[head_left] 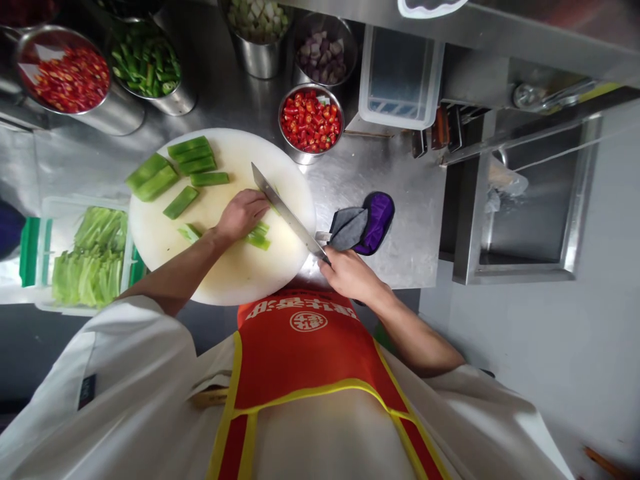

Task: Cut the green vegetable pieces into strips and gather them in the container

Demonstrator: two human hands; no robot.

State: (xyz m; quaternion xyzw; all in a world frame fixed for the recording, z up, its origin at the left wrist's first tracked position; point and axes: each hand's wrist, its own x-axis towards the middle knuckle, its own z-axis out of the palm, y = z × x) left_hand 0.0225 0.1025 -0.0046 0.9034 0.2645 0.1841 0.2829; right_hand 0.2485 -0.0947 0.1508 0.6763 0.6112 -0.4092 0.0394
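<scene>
On a round white cutting board (235, 280) lie thick green vegetable pieces (193, 157) and a small group of thin green slices (259, 236). My left hand (243, 217) is closed, its fingers curled down on a green piece that they mostly cover, beside the blade. A long-bladed kitchen knife (293, 220) slants across the board, its tip pointing away and to the left. The handle is in the closed grip of my right hand (347, 272), at the board's right edge. Blade and fingertips nearly meet; whether they touch I cannot tell.
Left of the board stands a clear container of green strips (90, 267). Metal pots of chopped red chilies (311, 123) and other vegetables line the back. A purple-and-grey cloth item (377, 220) lies right of the board. Knife handles (440, 130) and a sink (530, 220) are farther right.
</scene>
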